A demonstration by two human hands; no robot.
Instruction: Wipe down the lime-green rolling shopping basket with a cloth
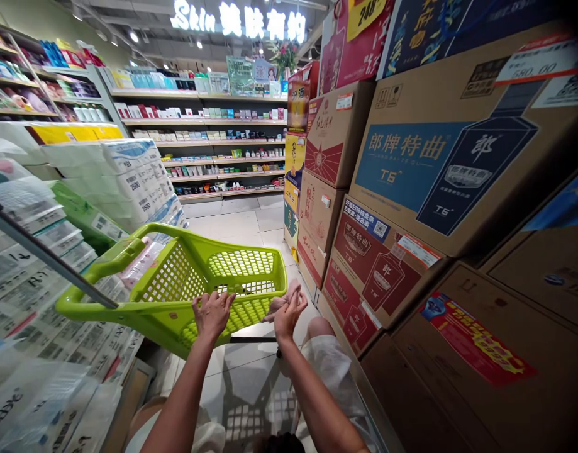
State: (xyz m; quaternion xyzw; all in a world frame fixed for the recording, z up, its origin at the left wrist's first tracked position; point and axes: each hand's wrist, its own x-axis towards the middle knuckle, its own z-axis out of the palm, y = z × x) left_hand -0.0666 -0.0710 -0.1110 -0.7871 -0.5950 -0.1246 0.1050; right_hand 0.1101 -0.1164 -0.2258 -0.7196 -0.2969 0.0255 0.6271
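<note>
A lime-green plastic shopping cart (156, 324) with lattice walls stands crosswise in front of me, its handle end to the left. My left hand (214, 311) curls its fingers over the cart's near rim. At the cart's right end, my right hand (289, 318) is closed in a pinch beside the rim. A crumpled pinkish cloth-like thing (275, 306) shows at its fingers; I cannot make out its exact kind. Inside the cart, at the handle end, a pale pink wrapped package (140, 261) is partly hidden by the seat panel.
Stacked liquor cartons (406, 157) wall the right side close by. Piles of wrapped paper packs (133, 173) line the left, along with a grey bar (48, 248). Shelves of small boxed goods (241, 123) cross the far end, beyond the tiled floor (227, 220).
</note>
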